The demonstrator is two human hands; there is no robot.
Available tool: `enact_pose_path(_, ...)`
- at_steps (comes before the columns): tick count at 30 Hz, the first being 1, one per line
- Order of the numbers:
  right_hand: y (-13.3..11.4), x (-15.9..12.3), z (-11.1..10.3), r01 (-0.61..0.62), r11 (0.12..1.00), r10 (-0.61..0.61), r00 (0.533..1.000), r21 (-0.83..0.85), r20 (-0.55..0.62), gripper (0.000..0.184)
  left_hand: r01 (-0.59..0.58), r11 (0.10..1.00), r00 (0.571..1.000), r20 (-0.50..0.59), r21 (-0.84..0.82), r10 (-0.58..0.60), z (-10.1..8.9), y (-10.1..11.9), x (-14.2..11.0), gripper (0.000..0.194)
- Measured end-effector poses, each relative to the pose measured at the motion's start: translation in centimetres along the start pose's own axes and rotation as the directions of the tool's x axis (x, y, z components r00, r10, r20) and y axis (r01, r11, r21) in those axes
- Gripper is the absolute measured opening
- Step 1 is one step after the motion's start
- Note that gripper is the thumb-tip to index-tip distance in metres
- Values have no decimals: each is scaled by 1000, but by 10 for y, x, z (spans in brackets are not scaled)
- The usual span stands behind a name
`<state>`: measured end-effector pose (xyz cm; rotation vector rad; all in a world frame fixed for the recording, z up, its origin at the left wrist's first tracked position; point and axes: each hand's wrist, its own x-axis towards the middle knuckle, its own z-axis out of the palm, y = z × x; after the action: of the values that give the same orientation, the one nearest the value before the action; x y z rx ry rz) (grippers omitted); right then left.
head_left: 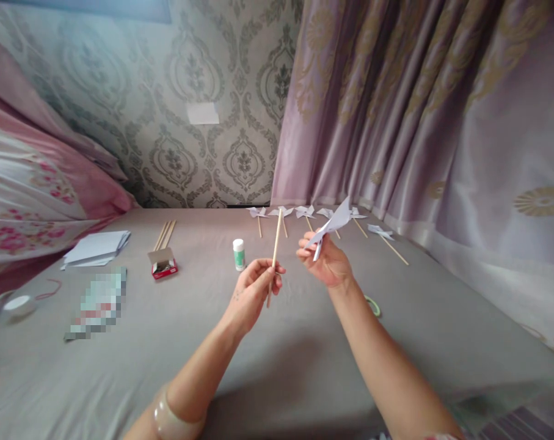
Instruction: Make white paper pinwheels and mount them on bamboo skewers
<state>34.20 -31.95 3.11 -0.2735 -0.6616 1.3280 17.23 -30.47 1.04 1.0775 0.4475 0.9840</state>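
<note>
My left hand (257, 284) is closed around the lower part of a thin wooden stick (277, 238), which stands nearly upright. To its right, my right hand (327, 260) pinches a folded white paper pinwheel (334, 223), tilted so that its blades show mostly edge-on. The stick and the paper pinwheel are apart. Behind my hands, several finished-looking pinwheels on sticks (305, 212) lie in a row at the back of the grey-covered surface (203, 354). A glue stick (239, 255) with a white cap stands upright just left of my left hand.
At the left lie a stack of white paper (96, 247), a few wooden sticks (165, 235), an open red box (164, 267) of small dark items and a blurred packet (100, 305). Green-handled scissors (372, 306) are partly hidden by my right forearm. Curtains (396, 110) border the right side.
</note>
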Motion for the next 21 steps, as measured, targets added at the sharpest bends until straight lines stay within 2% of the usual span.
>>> enact_pose_path(3,-2,14,8,67,995,-72,995,77,69,23,48,998,999,7,-45,-47,7,-2,0,30)
enact_pose_path(6,3,27,11,74,988,-91,988,136,121,29,57,998,998,15,-22,-56,11,0,2,44)
enact_pose_path(11,16,42,9,126,989,-135,984,83,116,37,35,999,999,40,-16,-35,11,2,5,48)
enact_pose_path(16,25,45,6,57,996,-53,997,-72,60,45,1,998,999,36,60,-3,8,-6,-1,45)
enact_pose_path(21,30,43,1,-28,994,41,991,-102,128,51,15,991,1000,24,136,-19,7,-8,-12,46)
